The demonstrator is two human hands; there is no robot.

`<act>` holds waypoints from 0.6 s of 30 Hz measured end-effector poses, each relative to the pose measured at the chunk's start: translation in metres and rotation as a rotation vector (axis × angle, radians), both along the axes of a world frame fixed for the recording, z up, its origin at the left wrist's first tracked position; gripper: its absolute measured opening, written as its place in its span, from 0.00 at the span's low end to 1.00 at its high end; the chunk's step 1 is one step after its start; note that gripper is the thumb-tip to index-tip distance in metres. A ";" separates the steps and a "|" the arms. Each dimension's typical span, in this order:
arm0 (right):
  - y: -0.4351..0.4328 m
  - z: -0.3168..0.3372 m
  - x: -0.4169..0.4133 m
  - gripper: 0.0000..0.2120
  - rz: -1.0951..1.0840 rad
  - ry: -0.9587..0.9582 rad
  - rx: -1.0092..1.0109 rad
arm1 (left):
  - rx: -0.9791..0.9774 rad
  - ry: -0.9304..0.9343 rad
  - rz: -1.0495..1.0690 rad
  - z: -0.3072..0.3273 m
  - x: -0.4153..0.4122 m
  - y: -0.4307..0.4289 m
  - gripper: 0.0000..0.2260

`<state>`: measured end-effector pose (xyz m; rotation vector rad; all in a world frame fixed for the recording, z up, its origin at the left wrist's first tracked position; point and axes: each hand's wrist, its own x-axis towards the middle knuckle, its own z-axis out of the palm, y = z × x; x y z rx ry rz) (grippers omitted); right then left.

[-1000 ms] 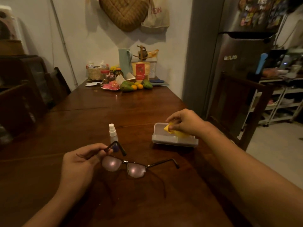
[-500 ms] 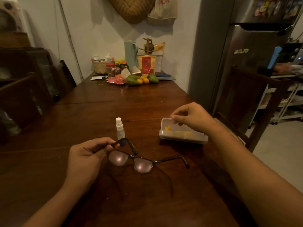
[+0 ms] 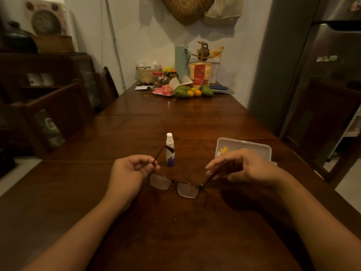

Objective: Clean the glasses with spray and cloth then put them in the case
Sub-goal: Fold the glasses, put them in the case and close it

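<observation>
left hand [image 3: 132, 169] pinching left temple of glasses [image 3: 186, 190], right hand [image 3: 246, 169] loosely curled round right temple, spray bottle [image 3: 170, 149] upright behind, yellow cloth [image 3: 224, 149] in case [image 3: 246, 147], all over desk [image 3: 175, 231]

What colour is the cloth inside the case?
Yellow; the cloth shows best in the head view, inside the pale case.

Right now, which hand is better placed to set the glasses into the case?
Right. The right hand is at the glasses, just before the open case; the left hand pinches the far temple, beside the spray bottle.
</observation>
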<state>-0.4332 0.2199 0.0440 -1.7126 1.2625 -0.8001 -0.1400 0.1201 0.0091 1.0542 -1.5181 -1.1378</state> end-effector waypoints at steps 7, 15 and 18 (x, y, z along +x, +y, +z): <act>-0.013 -0.014 0.021 0.08 -0.152 0.235 -0.086 | 0.096 0.139 0.030 -0.003 0.003 -0.005 0.11; -0.016 -0.023 0.031 0.07 -0.227 -0.063 -0.107 | 0.173 0.257 -0.006 -0.005 0.001 -0.004 0.08; -0.017 -0.025 0.033 0.06 -0.244 -0.066 -0.116 | 0.186 0.268 0.002 -0.007 0.001 -0.006 0.08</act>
